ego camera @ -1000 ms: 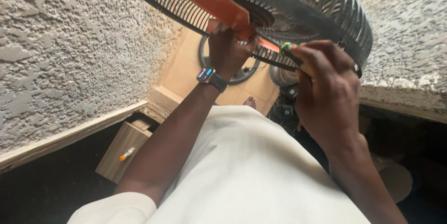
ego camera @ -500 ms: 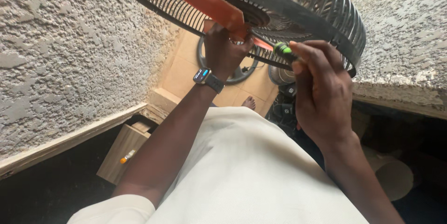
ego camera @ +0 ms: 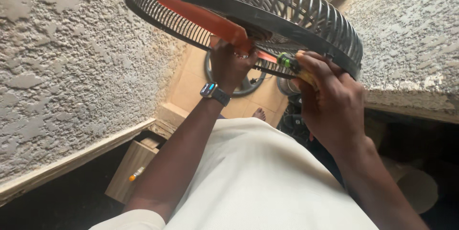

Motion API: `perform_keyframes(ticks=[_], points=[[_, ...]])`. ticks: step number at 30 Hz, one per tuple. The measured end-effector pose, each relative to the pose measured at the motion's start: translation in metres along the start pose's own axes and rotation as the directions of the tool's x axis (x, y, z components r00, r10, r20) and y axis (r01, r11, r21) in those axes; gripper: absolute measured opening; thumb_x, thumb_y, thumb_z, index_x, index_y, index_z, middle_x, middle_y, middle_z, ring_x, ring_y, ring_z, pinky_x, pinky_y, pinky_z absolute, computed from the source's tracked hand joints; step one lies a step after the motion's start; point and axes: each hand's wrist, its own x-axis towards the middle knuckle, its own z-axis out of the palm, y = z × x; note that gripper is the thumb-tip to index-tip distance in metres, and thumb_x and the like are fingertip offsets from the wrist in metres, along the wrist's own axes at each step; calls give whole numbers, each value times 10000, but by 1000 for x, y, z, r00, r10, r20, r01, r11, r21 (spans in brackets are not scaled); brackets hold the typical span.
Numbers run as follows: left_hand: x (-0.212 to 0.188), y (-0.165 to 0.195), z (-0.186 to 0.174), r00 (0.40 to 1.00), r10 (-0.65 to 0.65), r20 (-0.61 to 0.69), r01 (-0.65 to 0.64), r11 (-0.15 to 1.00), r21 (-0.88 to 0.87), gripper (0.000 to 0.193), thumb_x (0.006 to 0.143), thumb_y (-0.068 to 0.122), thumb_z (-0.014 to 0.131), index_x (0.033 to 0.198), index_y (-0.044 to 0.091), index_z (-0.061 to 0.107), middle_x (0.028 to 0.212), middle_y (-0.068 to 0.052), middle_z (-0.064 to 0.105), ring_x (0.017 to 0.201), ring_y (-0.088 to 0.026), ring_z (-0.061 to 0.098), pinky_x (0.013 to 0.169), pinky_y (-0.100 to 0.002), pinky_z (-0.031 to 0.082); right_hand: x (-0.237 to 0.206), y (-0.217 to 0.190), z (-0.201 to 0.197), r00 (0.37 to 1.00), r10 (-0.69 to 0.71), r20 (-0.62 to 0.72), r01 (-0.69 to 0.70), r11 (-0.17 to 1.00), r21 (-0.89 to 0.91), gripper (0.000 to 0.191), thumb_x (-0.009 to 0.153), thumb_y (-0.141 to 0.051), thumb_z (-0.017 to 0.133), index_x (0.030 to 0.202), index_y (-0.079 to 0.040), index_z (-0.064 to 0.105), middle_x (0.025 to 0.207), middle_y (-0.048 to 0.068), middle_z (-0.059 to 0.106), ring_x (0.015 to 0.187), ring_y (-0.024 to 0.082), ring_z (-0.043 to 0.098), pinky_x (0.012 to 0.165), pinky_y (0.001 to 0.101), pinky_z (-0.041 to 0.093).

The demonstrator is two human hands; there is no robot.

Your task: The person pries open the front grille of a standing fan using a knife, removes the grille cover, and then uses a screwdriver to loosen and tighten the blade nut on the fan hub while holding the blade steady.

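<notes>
The left hand (ego camera: 229,65), a watch (ego camera: 215,93) on its wrist, grips the fan (ego camera: 267,10) at the hub beside the orange blade (ego camera: 205,19). The right hand (ego camera: 330,101) holds a green-tipped tool (ego camera: 288,61) against the black grille (ego camera: 306,5). A wooden box (ego camera: 131,170) lies on the floor (ego camera: 191,86) below.

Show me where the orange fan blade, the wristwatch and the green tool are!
orange fan blade (ego camera: 205,19), head view, middle of the blade's flat face.
wristwatch (ego camera: 209,89), head view, on its lit screen.
green tool (ego camera: 287,61), head view, the green part poking out of the right hand (ego camera: 330,103).
</notes>
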Motion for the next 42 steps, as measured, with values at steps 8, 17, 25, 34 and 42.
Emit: perform_keyframes(ticks=[8, 17, 25, 34, 42], points=[[-3, -1, 2, 997, 42, -67, -42, 999, -7, 238, 762, 251, 835, 917, 104, 729, 842, -85, 718, 764, -286, 718, 704, -412, 562, -7, -12, 5, 998, 54, 34, -57, 994, 91, 332, 942, 85, 648, 1234, -73, 662, 1295, 189, 638, 1096, 364, 708, 875, 420, 595], [-3, 5, -2, 1000, -16, -16, 15, 999, -29, 202, 765, 216, 831, 911, 109, 742, 854, -76, 744, 796, -289, 741, 724, -404, 584, -12, -12, 7, 985, 167, 46, -169, 985, 35, 409, 883, 110, 626, 1255, -59, 651, 1229, 178, 644, 1075, 360, 677, 868, 445, 558], [-2, 3, -2, 999, -42, -21, 42, 999, 13, 248, 765, 246, 841, 924, 90, 733, 866, -95, 747, 792, -288, 744, 704, -401, 588, -9, -9, 4, 995, 103, 10, -103, 992, 68, 387, 856, 112, 629, 1215, -28, 668, 1200, 162, 654, 1079, 378, 690, 857, 441, 572], [-3, 2, -3, 999, 20, -46, -24, 996, -89, 301, 760, 215, 820, 999, 66, 713, 917, -97, 749, 817, -274, 752, 729, -381, 599, -3, -19, 4, 998, -38, -49, 40, 999, 29, 300, 845, 130, 684, 1119, 17, 641, 1176, 176, 678, 1062, 378, 685, 870, 453, 566], [-3, -3, 0, 1000, -20, 5, 21, 998, -61, 244, 770, 233, 835, 941, 92, 734, 884, -77, 748, 752, -243, 756, 691, -369, 598, -2, -21, 4, 975, 219, 45, -223, 963, 148, 229, 903, 74, 667, 1100, -42, 681, 1173, 148, 660, 1083, 309, 691, 842, 387, 591]])
